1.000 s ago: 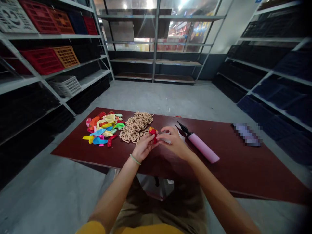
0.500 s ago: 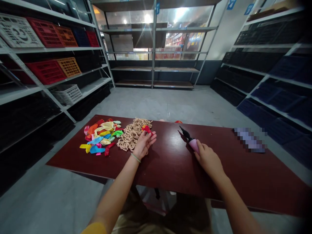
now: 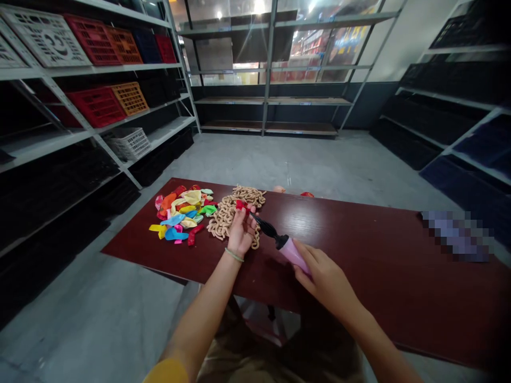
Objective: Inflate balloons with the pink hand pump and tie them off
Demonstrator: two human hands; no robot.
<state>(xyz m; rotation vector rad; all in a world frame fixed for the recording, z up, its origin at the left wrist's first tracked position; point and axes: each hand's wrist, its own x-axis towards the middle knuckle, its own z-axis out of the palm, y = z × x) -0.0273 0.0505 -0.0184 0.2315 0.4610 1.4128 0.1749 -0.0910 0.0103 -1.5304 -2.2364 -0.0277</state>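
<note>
A red balloon (image 3: 240, 205) was pinched at the fingertips of the left hand (image 3: 243, 231), seen against a pile of tan coils (image 3: 223, 215). A pink pump (image 3: 294, 255) was gripped in the right hand (image 3: 325, 271), to the balloon's right, and its black nozzle (image 3: 265, 227) was pointed at the balloon; whether the tip was inserted could not be told.
</note>
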